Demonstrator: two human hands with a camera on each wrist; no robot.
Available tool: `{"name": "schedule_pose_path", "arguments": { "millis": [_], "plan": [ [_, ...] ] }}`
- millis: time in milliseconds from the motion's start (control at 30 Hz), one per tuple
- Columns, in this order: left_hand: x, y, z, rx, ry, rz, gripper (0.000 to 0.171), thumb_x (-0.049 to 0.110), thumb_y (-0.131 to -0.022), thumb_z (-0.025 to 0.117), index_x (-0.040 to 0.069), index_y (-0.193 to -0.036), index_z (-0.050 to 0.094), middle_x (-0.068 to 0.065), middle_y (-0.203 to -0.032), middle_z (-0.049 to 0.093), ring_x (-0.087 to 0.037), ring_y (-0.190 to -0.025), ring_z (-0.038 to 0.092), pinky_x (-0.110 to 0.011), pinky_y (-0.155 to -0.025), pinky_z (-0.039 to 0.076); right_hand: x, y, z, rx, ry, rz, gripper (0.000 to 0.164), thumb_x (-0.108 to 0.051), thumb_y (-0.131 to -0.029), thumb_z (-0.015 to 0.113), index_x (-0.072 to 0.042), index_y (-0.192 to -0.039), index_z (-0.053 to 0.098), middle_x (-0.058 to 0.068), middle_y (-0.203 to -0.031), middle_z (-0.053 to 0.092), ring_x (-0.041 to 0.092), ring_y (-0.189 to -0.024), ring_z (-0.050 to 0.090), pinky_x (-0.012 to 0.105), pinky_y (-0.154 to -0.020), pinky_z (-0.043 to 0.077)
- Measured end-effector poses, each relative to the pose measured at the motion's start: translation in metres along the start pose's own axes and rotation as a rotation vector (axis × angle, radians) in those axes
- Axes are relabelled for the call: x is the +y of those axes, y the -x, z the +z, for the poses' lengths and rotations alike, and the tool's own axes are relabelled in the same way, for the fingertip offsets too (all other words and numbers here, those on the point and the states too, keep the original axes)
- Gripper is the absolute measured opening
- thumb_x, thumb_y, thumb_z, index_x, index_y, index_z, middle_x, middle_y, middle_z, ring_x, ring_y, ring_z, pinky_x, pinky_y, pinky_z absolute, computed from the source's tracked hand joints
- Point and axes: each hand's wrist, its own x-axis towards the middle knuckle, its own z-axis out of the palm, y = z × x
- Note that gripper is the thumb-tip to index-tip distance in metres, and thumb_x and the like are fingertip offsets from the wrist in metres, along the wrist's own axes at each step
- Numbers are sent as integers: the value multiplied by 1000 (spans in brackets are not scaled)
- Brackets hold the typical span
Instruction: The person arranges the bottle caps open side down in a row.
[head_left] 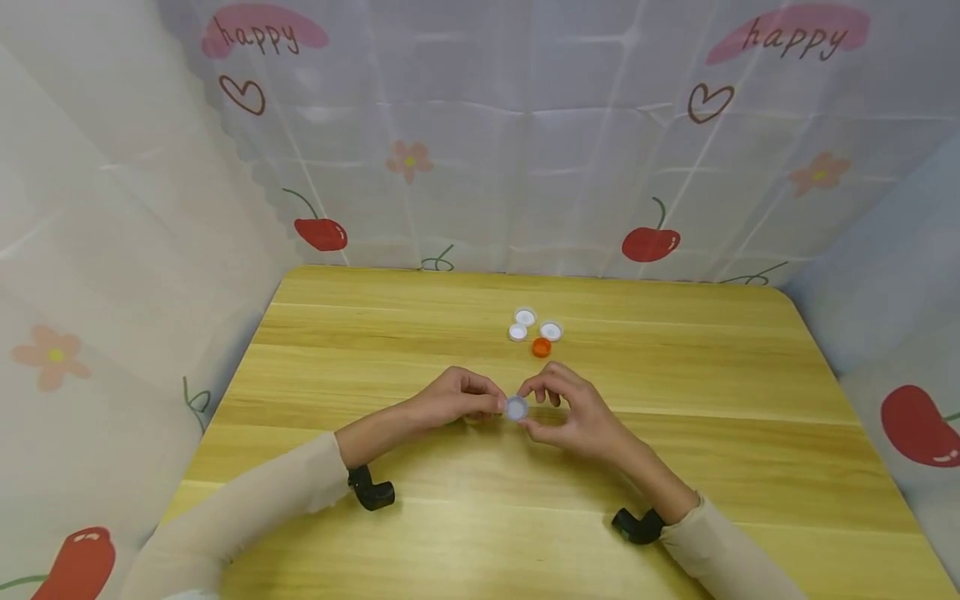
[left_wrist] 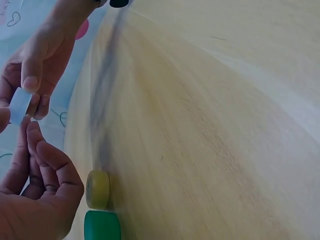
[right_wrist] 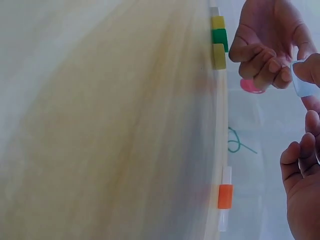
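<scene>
Pale, round cap [head_left: 517, 408] is pinched between the fingers of left hand [head_left: 459, 398] and right hand [head_left: 583, 417]; on wood-grained tabletop [head_left: 690, 358] lie 3 white caps [head_left: 551, 332], 1 orange cap [head_left: 542, 348].

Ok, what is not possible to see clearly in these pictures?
Head: any markings inside the pale lid, too small.
Head: the green lid, probably behind the left hand.
Left wrist: part of the green lid, cut by the bottom edge.
Right wrist: part of the right hand, cut by the right edge.
</scene>
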Motion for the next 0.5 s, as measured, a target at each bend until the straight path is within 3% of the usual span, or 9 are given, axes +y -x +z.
{"name": "schedule_pose_path", "arguments": {
  "millis": [167, 333, 500],
  "plan": [
    [1, 1, -1, 57, -119, 95, 21, 23, -98, 74, 6, -107, 80, -2, -98, 77, -16, -87, 63, -29, -81, 54, -1, -1, 1, 0, 29, 13, 41, -9, -82, 93, -21, -116, 73, 4, -93, 61, 18, -80, 50, 39, -68, 44],
    [4, 3, -10, 121, -190, 209, 15, 19, -100, 74, 7, -107, 80, -4, -103, 77, -15, -89, 66, -27, -82, 58, 0, -3, 0, -23, 44, 71, 37, -16, -92, 87, -23, -125, 73, 1, -98, 63, 19, -76, 51, 36, -66, 45],
    [5, 6, -18, 178, -252, 312, 8, 15, -99, 76, 12, -106, 79, -4, -100, 74, -18, -88, 66, -27, -80, 57, 3, -4, 0, -110, -87, 217, 25, -22, -102, 76, -21, -127, 73, 0, -102, 64, 16, -76, 53, 29, -67, 47]
  ]
}}
